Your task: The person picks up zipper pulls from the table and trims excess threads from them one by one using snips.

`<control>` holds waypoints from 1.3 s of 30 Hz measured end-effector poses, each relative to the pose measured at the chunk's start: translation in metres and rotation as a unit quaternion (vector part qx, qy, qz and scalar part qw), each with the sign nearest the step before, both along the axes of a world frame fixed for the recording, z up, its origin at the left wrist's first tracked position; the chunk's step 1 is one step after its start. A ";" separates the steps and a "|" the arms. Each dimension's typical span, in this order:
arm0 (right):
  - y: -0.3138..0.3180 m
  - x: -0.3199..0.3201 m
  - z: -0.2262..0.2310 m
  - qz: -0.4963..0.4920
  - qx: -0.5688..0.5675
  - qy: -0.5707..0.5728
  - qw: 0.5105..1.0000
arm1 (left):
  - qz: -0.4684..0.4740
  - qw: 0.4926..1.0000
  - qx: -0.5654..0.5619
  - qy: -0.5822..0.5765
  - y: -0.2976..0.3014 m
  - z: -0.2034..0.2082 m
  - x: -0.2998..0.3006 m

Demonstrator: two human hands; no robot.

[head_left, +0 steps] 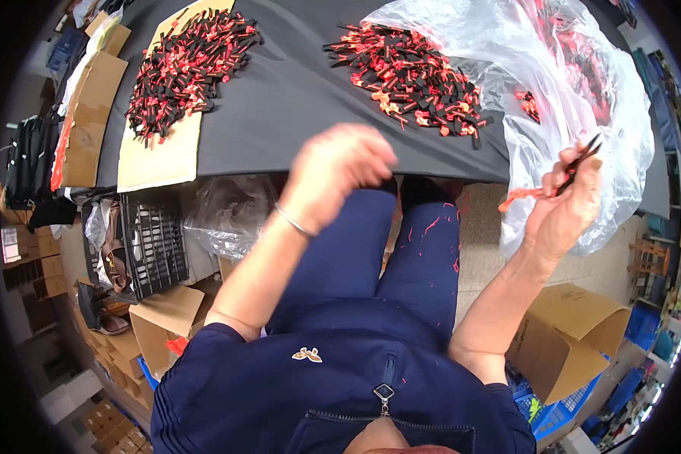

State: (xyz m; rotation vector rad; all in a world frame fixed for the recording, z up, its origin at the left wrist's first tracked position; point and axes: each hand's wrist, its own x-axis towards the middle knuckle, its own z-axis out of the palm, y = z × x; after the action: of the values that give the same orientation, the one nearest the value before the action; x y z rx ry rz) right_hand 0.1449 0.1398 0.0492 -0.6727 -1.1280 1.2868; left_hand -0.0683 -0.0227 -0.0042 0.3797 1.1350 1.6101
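Observation:
My right hand is raised beside the clear plastic bag, closed around a pair of small dark thread snips with the blades pointing up. A red-orange cord sticks out from the same hand on its left. Smeared by motion, my left hand hangs over the table's near edge, fingers bent; whether they hold anything does not show. Ahead lies a pile of small black pieces with red-orange cords. A similar pile covers part of a yellowish sheet at the left.
Black cloth covers the table. More red pieces show inside the plastic bag. Cardboard boxes stand at the table's left and low at the right. A black crate sits below the left edge. Red thread scraps cling to my trousers.

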 end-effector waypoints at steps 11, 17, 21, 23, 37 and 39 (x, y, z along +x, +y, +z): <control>0.054 -0.046 0.066 -0.027 0.130 0.058 0.989 | -0.580 0.694 0.324 0.278 0.008 -0.016 0.172; 0.062 -0.051 0.048 -0.033 0.143 0.031 0.989 | -0.589 0.709 0.190 0.338 0.006 -0.043 0.180; 0.057 -0.045 0.039 -0.066 0.120 0.019 0.990 | -0.299 0.871 0.142 0.361 0.018 -0.059 0.151; 0.049 -0.035 0.029 -0.089 0.083 0.008 0.993 | -0.276 0.845 0.109 0.445 0.031 -0.035 0.106; -0.033 -0.021 -0.058 0.017 -0.106 -0.180 0.978 | 0.046 0.580 0.023 0.813 0.057 -0.029 -0.028; -0.040 -0.021 -0.064 0.021 -0.112 -0.204 0.972 | 0.047 0.563 0.034 0.825 0.059 -0.029 -0.028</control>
State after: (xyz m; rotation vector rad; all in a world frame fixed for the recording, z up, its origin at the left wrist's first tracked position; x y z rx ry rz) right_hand 0.1243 0.0993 -0.0145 -1.1238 -1.3427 1.3607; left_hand -0.0959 0.0359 -0.0330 2.2060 2.3861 0.9964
